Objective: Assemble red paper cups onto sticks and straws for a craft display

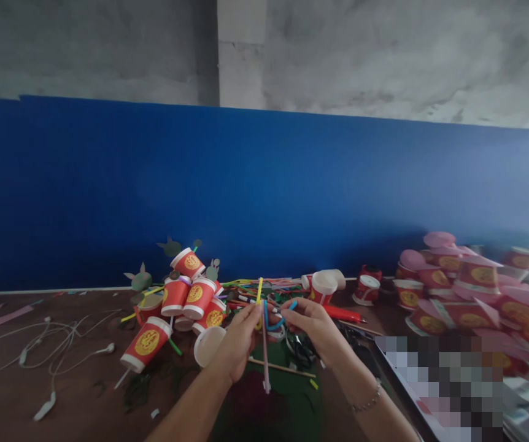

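My left hand (245,328) is closed in a pinch on a few thin coloured straws. A yellow straw (259,290) sticks up past its fingertips, and a pale pink straw (266,362) hangs down toward the table. Between both hands runs a blue straw (267,319), bent into a U shape. The fingers of my right hand (308,319) are closed on the blue straw's free end. How the straws join at the left fingertips is too small to tell. A thin wooden stick (287,368) lies on a dark green patch (278,405) below the hands.
Red paper cups (147,344) with animal cutouts and straws are piled at left. White earphones (46,405) lie farther left. Plain cups (324,285), a tape roll (366,290) and a red tool (343,314) sit beyond my right hand. Pink-topped cups (476,273) fill the right side.
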Available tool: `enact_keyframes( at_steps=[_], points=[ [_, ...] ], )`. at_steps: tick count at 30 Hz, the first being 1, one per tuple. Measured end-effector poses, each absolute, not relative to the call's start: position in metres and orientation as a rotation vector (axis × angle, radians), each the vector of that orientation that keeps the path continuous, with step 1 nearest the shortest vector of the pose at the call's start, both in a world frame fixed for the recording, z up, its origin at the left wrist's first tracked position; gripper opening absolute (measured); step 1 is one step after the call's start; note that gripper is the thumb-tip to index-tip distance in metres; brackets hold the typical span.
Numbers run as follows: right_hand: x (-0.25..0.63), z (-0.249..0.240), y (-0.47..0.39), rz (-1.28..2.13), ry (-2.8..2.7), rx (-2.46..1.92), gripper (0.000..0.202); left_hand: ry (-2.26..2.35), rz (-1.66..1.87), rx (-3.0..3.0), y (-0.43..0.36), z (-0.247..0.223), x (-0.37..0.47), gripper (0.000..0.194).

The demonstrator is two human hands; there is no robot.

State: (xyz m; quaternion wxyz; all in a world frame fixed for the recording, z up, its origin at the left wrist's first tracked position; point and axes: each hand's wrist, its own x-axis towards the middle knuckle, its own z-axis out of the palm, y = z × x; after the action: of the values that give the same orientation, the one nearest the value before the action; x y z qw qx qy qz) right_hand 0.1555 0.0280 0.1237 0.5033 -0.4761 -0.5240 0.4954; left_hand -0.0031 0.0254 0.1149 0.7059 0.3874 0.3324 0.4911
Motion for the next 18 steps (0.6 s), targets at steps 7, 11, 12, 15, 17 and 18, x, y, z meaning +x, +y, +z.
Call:
enact_keyframes(
  at_steps=[7, 11, 12, 15, 17, 18],
  points=[
    [0.1513, 0.1202, 0.0283, 1.242, -1.391, -1.116, 0.036, 0.696, 0.943, 0.941, 0.0246, 0.1108, -0.0023, 0.038],
    [0.1532, 0.1195, 0.0283, 1.036, -1.581, -1.162, 0.033, 0.688, 0.91, 1.006, 0.0236, 0.1109, -0.0017, 0.04],
    [0.1534, 0.1198, 0.0281, 1.006, -1.6, -1.161, 0.034, 0.687, 0.904, 1.01, 0.0231, 0.1115, -0.0017, 0.039],
    [0.1531, 0.1204, 0.0272, 1.061, -1.569, -1.134, 0.037, 0.668, 0.879, 0.998, 0.0214, 0.1141, -0.0016, 0.039],
    [0.1526, 0.1202, 0.0268, 1.124, -1.546, -1.107, 0.038, 0.651, 0.866, 0.977, 0.0202, 0.1156, -0.0014, 0.039],
    [0.1524, 0.1199, 0.0267, 1.145, -1.548, -1.097, 0.038, 0.647, 0.865, 0.964, 0.0196, 0.116, -0.0011, 0.039]
  ],
)
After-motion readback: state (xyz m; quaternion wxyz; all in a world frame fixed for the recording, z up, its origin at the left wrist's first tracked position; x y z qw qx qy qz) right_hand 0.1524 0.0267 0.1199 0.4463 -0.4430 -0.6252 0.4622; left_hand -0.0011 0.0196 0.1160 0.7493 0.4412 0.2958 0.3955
